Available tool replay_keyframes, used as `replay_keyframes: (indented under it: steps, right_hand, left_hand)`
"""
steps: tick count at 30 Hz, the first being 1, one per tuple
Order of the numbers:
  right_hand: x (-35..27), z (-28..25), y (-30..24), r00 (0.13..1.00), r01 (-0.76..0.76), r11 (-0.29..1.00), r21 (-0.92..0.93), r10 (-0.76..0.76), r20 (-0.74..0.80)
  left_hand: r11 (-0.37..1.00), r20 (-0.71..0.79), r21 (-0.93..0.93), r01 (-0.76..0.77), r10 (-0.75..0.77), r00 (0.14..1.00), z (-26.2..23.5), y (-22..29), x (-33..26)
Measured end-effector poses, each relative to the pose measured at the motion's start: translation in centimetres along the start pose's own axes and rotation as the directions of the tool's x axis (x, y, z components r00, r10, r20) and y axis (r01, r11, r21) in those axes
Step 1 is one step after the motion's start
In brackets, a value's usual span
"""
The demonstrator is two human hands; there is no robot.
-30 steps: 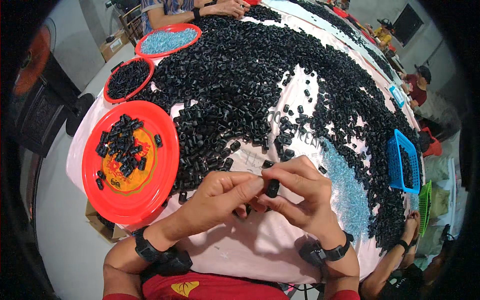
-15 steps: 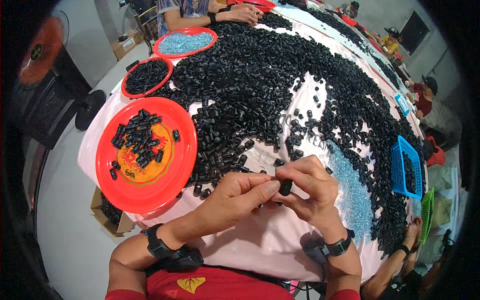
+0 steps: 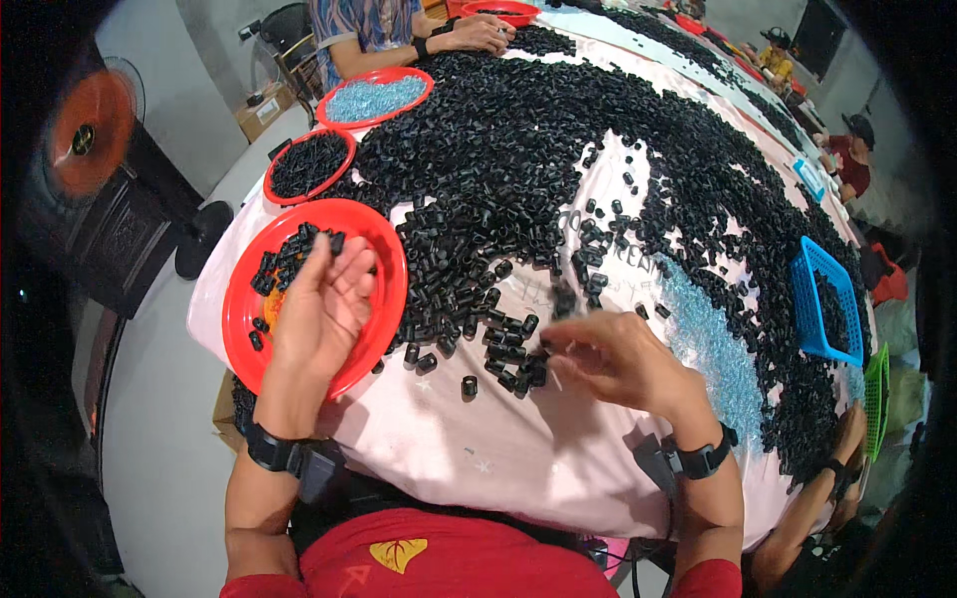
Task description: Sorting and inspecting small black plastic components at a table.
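Observation:
My left hand point(image 3: 329, 309) hangs palm up over the large red plate point(image 3: 392, 269), thumb and fingers apart. Just beyond its fingertips lies a pile of small black cylindrical plastic parts point(image 3: 289, 261); whether one still touches the fingers is hard to see. To the right, my right hand point(image 3: 623, 364) is bent over the pink tablecloth, its fingertips smeared by motion. Beside those fingertips sits a small cluster of the same black parts point(image 3: 510, 351). Whether the right fingers pinch a part does not show.
Black parts heap across the table point(image 3: 498, 130). Clear bluish pieces lie on the right point(image 3: 703, 349) and in a red plate point(image 3: 374, 100). A smaller red plate point(image 3: 311, 164) holds thin black pieces. A blue basket point(image 3: 827, 299) stands right. Other people sit around; a fan point(image 3: 90, 135) stands left.
Both hands were together over the cloth, holding a black part between them. Now the left has moved left over the large red plate, and the right has shifted slightly beside the loose parts.

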State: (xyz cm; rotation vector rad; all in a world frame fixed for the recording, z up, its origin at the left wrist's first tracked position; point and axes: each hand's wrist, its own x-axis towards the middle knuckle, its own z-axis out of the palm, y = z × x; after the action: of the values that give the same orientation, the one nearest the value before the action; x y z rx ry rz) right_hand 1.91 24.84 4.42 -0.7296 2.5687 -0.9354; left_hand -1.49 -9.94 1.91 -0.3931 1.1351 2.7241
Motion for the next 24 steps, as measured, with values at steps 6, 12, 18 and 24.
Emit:
replay_keyframes:
  steps: [6, 12, 18, 24]
  right_hand:
    - [0.3, -0.1, 1.1, 0.949, 0.004, 1.0, 0.005, -0.002, -0.316]
    - [0.2, -0.4, 2.5, 0.936, -0.025, 0.998, -0.061, 0.002, -0.351]
    - [-0.3, -1.5, 3.0, 0.933, -0.111, 0.994, -0.022, 0.097, -0.347]
    - [-1.2, -3.6, 4.0, 0.858, -0.252, 0.964, 0.078, 0.26, -0.443]
  left_hand:
    - [0.999, -0.098, 0.037, -0.006, 0.009, 0.995, 0.9, 0.5, -1.1]
    - [0.368, 0.121, 0.92, 0.135, -0.596, 0.794, 5.3, -1.9, -4.1]
    - [0.617, 0.296, 0.784, 0.074, -0.476, 0.828, 6.5, -6.4, -2.3]
    - [0.66, 0.346, 0.746, -0.089, -0.27, 0.898, 7.7, -8.6, -0.3]
